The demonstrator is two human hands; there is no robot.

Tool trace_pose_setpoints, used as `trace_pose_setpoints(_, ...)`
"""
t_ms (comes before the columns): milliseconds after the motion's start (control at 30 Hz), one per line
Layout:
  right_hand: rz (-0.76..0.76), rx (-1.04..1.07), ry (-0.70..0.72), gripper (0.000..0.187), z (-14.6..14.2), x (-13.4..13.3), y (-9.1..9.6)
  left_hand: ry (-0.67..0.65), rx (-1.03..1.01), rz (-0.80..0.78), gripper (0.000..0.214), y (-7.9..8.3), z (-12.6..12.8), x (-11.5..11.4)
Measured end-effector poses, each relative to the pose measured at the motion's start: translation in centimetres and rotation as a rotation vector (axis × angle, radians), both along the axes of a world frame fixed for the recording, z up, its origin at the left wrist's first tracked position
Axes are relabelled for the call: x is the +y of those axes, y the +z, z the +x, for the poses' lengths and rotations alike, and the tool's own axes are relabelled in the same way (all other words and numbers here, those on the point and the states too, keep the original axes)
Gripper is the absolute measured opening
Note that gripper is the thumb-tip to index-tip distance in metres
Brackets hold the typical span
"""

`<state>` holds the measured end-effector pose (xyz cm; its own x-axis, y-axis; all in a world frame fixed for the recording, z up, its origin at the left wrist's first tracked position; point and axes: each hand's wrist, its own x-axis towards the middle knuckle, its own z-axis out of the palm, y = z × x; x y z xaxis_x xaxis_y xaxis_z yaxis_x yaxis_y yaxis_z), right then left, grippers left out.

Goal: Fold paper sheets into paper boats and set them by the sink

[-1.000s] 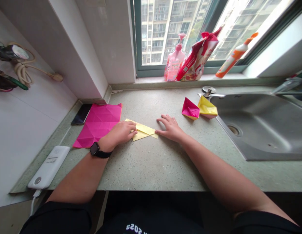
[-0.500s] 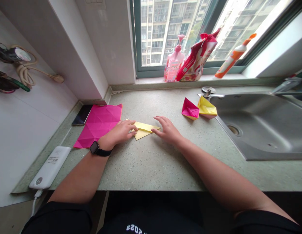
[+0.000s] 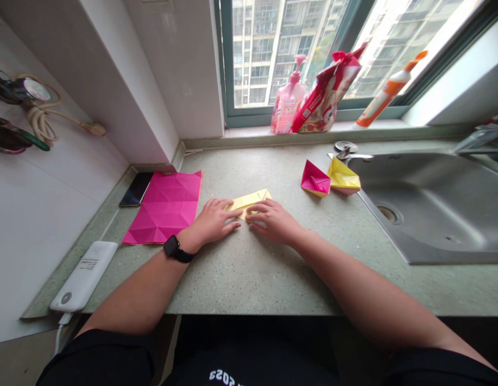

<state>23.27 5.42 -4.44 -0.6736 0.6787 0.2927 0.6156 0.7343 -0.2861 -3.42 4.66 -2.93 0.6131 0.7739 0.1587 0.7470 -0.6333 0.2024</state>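
A folded yellow paper (image 3: 246, 200) lies on the counter in front of me, with a long strip along its far side and a small turned corner at its right end. My left hand (image 3: 214, 221) holds its left end, the fingers resting on it and the thumb on the near side. At the near right part, my right hand (image 3: 274, 221) grips the paper with bent fingers. My hands hide its near corner. Left of them, a creased pink sheet (image 3: 164, 206) lies spread out. Two folded paper shapes, one pink (image 3: 315, 178) and one yellow (image 3: 343, 176), stand at the right.
A steel sink (image 3: 433, 209) is set into the counter (image 3: 252, 279) at the right. Left are a dark phone (image 3: 136, 189) and a white power bank (image 3: 84, 276) with a cable. On the windowsill stand a pink pump bottle (image 3: 288, 107), a red bag (image 3: 327, 94) and an orange-and-white bottle (image 3: 383, 96).
The folded yellow paper has turned, its right end now farther from me. My left hand has shifted right, and my right hand has come down onto the paper, closer to the left one.
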Motion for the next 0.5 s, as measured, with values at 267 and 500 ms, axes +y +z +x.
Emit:
trace_pose_setpoints(267, -0.029, -0.038, -0.208, 0.021, 1.9, 1.4, 0.0, -0.093, -0.160, -0.091, 0.067, -0.2, 0.0, 0.0)
trace_pose_setpoints(500, -0.059, -0.044, -0.218, 0.022, 2.1, 1.7, -0.5, -0.061, -0.190, -0.047, 0.025, -0.1, -0.7, 0.6)
